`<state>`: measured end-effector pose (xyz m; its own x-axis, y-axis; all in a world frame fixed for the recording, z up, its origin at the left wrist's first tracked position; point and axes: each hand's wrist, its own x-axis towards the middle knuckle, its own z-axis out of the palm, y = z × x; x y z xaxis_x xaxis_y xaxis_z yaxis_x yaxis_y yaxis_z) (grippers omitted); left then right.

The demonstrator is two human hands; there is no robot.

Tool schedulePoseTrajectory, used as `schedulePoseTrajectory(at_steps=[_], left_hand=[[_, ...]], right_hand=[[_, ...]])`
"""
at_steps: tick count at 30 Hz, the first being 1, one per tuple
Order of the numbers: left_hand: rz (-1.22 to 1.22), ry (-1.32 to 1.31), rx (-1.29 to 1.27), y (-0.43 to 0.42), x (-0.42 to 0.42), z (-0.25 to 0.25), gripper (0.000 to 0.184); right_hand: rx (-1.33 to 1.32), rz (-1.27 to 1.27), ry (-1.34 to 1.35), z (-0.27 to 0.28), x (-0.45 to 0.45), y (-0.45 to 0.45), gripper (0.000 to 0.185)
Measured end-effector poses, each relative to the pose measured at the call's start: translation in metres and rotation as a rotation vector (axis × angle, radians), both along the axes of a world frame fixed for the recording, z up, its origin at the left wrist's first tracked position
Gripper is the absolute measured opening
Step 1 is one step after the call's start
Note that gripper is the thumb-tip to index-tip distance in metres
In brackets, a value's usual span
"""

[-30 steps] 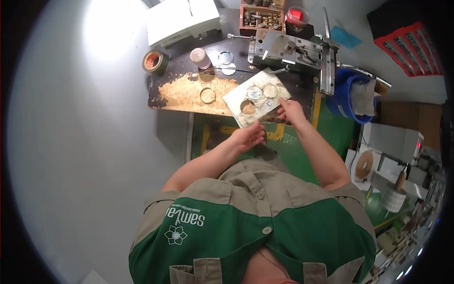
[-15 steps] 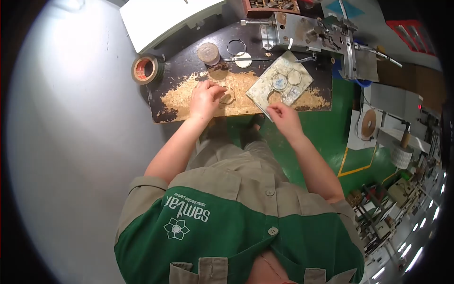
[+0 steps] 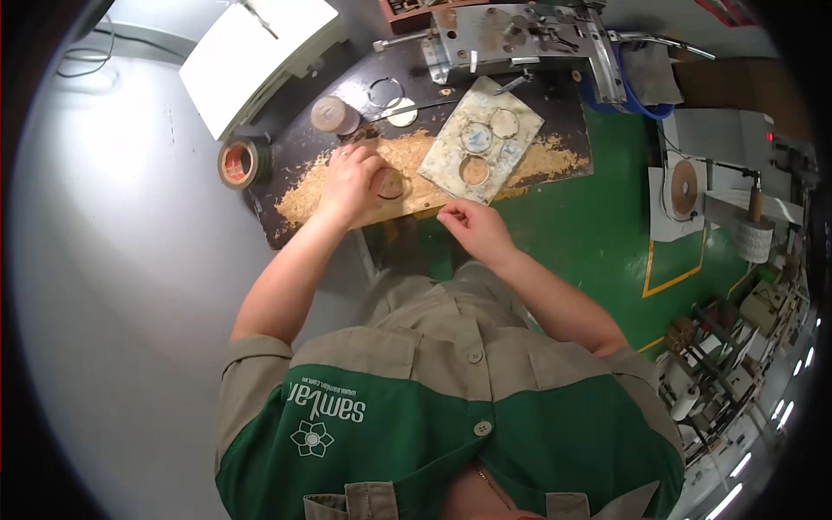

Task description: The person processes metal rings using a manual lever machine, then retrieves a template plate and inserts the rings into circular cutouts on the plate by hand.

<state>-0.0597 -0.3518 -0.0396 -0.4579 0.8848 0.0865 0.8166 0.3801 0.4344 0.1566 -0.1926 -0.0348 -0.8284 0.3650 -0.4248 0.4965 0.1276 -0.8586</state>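
My left hand [image 3: 350, 184] is over the worn bench, its bent fingers close together at the left edge of a thin ring [image 3: 388, 183]; their tips are partly hidden. My right hand [image 3: 477, 229] is at the bench's front edge, thumb and fingers pressed together, and what they hold, if anything, is too small to make out. Just beyond it a stained pale board [image 3: 451, 156] lies tilted on the bench, with a round hole and two ring outlines. A dark ring [image 3: 386, 91] and a pale disc [image 3: 402, 112] lie farther back.
A tape roll [image 3: 243, 163] stands at the bench's left end, near a white box [image 3: 260, 65]. Behind the board is a metal fixture [image 3: 520, 36] with a projecting bar. A round container [image 3: 334, 115] stands behind my left hand. A blue bin [image 3: 663, 111] is at the right.
My left hand has moved from near my right hand to the thin ring on the left. My right hand has left the board's right edge for its near corner. The view has shifted.
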Motion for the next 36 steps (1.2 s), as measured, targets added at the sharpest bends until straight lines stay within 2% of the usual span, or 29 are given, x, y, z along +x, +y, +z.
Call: schedulePoseTrajectory(at_steps=[2, 3, 5, 6, 9, 10, 13, 19, 26, 36], left_hand=[[0.250, -0.082, 0.130, 0.014, 0.025, 0.012, 0.011], [0.349, -0.155, 0.203, 0.021, 0.038, 0.014, 0.011], [0.463, -0.231, 0.249, 0.049, 0.069, 0.013, 0.012], [0.521, -0.287, 0.241, 0.062, 0.085, 0.007, 0.013], [0.587, -0.279, 0.252, 0.086, 0.104, -0.007, 0.016], [0.643, -0.382, 0.201, 0.091, 0.108, -0.005, 0.015], [0.673, -0.402, 0.232, 0.099, 0.116, -0.013, 0.015], [0.722, -0.357, 0.275, 0.104, 0.121, -0.026, 0.012], [0.607, -0.165, 0.218, 0.105, 0.126, -0.031, 0.016], [0.590, -0.101, 0.228, 0.110, 0.117, -0.039, 0.015]], right_hand=[[0.017, -0.152, 0.065, 0.017, -0.002, 0.002, 0.020], [-0.032, -0.239, 0.129, 0.008, 0.002, 0.007, 0.026], [0.309, -0.262, 0.147, 0.020, 0.002, 0.032, 0.035], [0.355, -0.254, 0.118, 0.025, 0.001, 0.042, 0.041], [0.399, -0.223, 0.098, 0.017, 0.001, 0.066, 0.035], [0.415, -0.195, 0.085, 0.017, -0.001, 0.072, 0.027], [0.511, -0.107, 0.094, -0.001, -0.003, 0.088, 0.019], [0.361, -0.046, 0.031, -0.009, -0.017, 0.094, 0.017], [0.670, 0.166, 0.092, -0.020, -0.029, 0.110, 0.013], [0.688, 0.185, 0.116, -0.029, -0.040, 0.104, 0.018]])
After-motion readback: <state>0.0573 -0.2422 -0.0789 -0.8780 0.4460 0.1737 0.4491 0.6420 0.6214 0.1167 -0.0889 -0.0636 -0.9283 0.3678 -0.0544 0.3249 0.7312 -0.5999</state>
